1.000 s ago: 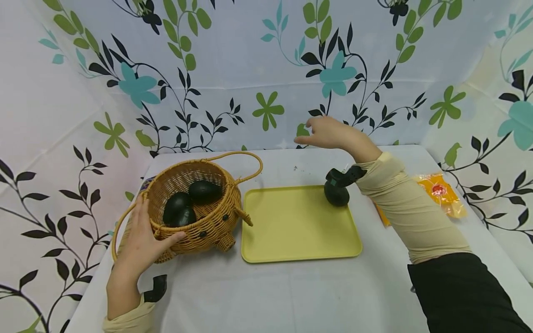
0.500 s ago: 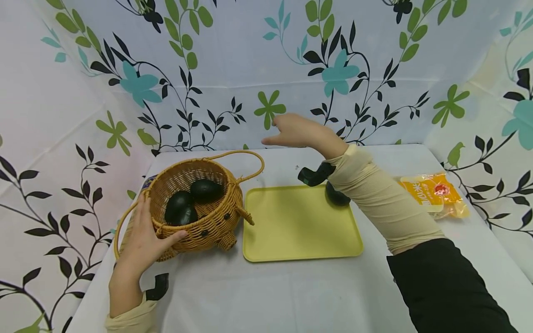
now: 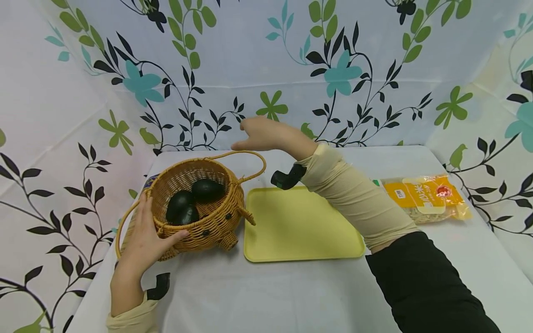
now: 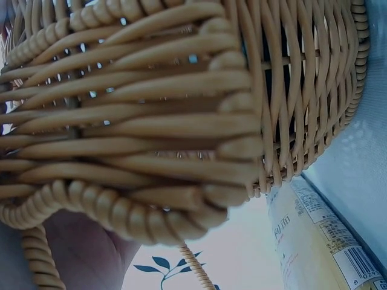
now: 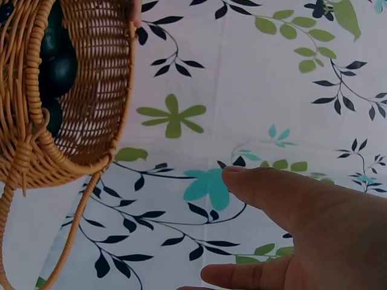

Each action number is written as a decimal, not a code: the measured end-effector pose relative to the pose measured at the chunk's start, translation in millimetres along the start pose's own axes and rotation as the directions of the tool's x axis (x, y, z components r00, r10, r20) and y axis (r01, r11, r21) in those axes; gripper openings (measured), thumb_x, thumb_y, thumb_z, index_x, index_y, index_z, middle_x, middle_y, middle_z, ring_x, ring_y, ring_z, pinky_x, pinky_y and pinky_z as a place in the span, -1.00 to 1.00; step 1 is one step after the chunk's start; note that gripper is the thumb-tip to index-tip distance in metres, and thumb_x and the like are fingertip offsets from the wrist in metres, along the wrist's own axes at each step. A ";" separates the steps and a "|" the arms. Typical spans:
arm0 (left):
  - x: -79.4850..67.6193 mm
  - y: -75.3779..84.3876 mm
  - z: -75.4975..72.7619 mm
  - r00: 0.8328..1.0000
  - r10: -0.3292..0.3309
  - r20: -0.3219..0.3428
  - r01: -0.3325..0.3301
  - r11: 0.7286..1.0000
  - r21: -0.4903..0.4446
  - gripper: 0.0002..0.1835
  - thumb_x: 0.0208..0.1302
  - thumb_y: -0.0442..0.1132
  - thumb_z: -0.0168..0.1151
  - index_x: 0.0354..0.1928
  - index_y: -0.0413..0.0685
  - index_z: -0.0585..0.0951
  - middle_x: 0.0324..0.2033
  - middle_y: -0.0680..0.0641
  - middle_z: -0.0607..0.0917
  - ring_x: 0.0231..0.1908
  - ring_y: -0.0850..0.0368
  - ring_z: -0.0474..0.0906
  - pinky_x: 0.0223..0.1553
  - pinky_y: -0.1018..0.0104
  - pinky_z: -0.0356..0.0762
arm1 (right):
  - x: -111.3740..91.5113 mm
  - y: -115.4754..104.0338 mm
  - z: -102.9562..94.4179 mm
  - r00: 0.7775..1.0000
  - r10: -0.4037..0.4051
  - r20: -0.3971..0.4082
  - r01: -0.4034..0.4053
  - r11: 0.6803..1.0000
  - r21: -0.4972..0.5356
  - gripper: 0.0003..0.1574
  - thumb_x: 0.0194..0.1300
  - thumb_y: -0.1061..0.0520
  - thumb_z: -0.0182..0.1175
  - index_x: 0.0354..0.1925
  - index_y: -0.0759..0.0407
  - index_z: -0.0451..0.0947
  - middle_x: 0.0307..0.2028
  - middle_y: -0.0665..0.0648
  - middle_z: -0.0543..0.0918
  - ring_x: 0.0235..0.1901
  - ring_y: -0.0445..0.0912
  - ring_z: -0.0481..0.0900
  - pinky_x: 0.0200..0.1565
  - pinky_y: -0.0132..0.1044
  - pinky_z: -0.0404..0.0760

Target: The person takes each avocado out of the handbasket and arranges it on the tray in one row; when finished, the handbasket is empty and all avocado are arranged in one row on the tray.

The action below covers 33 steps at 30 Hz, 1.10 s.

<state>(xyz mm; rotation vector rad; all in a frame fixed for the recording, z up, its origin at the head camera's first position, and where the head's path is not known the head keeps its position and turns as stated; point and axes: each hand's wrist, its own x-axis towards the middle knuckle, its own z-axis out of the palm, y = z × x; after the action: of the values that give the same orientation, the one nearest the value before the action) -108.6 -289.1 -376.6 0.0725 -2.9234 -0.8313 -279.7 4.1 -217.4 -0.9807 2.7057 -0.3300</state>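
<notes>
The left hand (image 3: 143,243) lies along the basket's left side, fingers straight against the weave, thumb spread wide over its front — touching the wall rather than curled round it. Dark fruits (image 3: 207,190) sit inside the basket (image 3: 216,224). Beyond its right handle (image 3: 251,176) hangs the right hand (image 3: 268,134), thumb and fingers well apart, holding nothing. Right of the basket is the tray (image 3: 291,236) — and farther right, the packet (image 3: 424,196).

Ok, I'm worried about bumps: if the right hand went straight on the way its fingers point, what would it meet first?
Probably the loop handle of the wicker basket, ahead of the right hand in the right wrist view. Depth is unclear; the hand might clear it.
</notes>
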 end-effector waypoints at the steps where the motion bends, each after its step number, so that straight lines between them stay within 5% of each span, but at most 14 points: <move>1: 0.0 0.0 0.1 1.000 0.000 -0.001 0.000 1.000 0.000 0.32 -0.02 0.28 0.33 0.47 0.00 -0.40 0.47 -0.07 -0.48 0.40 -0.47 -0.24 0.06 -0.56 0.09 | 1.5 -2.9 0.5 1.000 -0.006 0.002 0.006 1.000 0.000 -0.15 0.32 -0.26 0.03 0.32 0.29 0.21 0.26 0.24 0.41 0.20 0.02 0.45 0.22 -0.14 0.44; 25: 0.5 -3.0 0.3 1.000 0.012 -0.004 -0.012 1.000 -0.016 0.32 -0.02 0.27 0.34 0.47 0.02 -0.41 0.47 -0.10 -0.45 0.43 -0.42 -0.30 0.10 -0.55 0.05 | 23.3 -41.9 9.8 0.998 -0.051 0.037 0.053 0.997 -0.048 -0.20 0.30 -0.28 0.04 0.28 0.22 0.27 0.21 0.16 0.46 0.15 -0.08 0.47 0.14 -0.25 0.48; 33: 1.2 -4.2 0.6 1.000 0.011 -0.003 -0.011 1.000 -0.016 0.32 -0.02 0.26 0.34 0.47 0.03 -0.41 0.47 -0.10 -0.45 0.41 -0.45 -0.26 0.08 -0.56 0.08 | 25.3 -47.5 11.8 0.997 -0.070 0.034 0.071 0.996 -0.051 -0.35 0.30 -0.27 0.05 0.05 0.21 0.40 -0.11 0.12 0.56 -0.23 -0.12 0.46 -0.20 -0.32 0.44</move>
<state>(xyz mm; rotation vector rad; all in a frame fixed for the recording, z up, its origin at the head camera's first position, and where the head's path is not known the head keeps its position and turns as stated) -109.8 -292.5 -379.3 0.0567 -2.9110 -0.8522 -266.7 -49.4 -218.5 -1.0886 2.6680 -0.2556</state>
